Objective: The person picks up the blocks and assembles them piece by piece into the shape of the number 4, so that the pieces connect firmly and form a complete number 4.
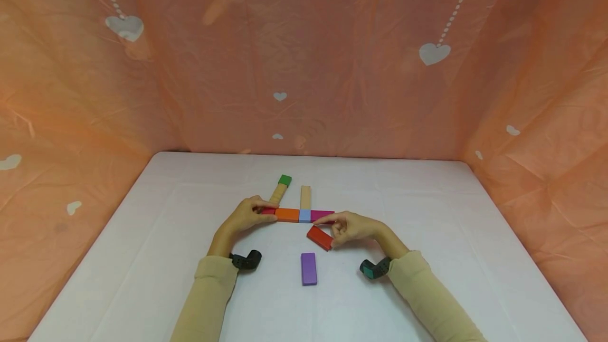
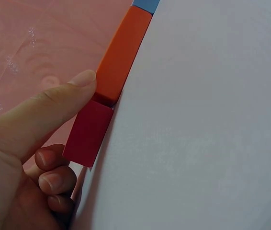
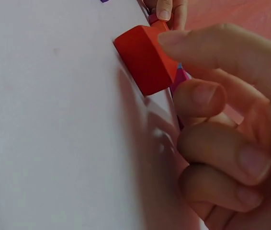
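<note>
A row of blocks lies across the white table: crimson (image 2: 88,136), orange (image 1: 287,215), light blue (image 1: 305,216) and magenta (image 1: 323,216). At the row's left end my left hand (image 1: 248,212) pinches the crimson block, the thumb by its joint with the orange one and the index finger behind. My right hand (image 1: 353,227) holds a red block (image 1: 320,238) between thumb and index finger, slanted just in front of the magenta block. Its other fingers (image 3: 221,148) are curled in. Whether the red block touches the table I cannot tell.
Behind the row, one plain wooden strip (image 1: 306,197) stands off the blue block. Another wooden piece (image 1: 278,193) slants up to a green block (image 1: 285,180). Nearer the person lies a purple block (image 1: 309,269). Peach curtains (image 1: 304,67) hang around the table (image 1: 404,189).
</note>
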A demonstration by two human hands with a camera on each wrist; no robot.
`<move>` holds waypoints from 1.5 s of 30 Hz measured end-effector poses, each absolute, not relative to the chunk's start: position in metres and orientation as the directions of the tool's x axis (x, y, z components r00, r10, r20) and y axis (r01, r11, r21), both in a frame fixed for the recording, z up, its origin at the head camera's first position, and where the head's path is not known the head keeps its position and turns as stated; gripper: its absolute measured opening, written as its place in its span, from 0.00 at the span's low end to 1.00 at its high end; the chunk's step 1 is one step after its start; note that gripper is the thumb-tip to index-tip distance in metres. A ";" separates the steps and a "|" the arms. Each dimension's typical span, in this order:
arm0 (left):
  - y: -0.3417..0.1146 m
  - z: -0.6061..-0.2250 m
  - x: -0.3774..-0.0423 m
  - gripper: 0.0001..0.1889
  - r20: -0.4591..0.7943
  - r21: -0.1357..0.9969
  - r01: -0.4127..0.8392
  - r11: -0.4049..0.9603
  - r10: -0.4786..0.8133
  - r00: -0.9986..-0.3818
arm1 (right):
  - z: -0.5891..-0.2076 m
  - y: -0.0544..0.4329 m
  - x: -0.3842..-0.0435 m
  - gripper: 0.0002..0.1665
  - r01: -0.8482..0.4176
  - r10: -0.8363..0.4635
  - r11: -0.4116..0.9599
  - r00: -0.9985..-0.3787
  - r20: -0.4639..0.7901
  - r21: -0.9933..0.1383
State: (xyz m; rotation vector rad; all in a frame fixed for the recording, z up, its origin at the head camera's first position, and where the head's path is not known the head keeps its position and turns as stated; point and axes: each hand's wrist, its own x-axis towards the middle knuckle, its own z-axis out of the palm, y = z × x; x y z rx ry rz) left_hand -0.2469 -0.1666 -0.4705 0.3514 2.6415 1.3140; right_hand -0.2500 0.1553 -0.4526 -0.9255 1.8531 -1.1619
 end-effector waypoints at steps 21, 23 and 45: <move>-0.168 -0.476 -0.249 0.19 -0.007 0.803 0.166 0.572 0.288 -0.958 | -0.457 0.154 -0.253 0.35 -0.231 -0.874 0.304 -0.453 -0.175 -0.924; -0.168 -0.476 -0.249 0.18 0.004 0.800 0.179 0.572 0.294 -0.956 | -0.457 0.153 -0.252 0.35 -0.238 -0.870 0.304 -0.463 -0.167 -0.923; -0.167 -0.475 -0.250 0.19 -0.026 0.793 0.161 0.588 0.296 -0.955 | -0.460 0.151 -0.236 0.37 -0.244 -0.752 0.423 -0.632 -0.187 -0.873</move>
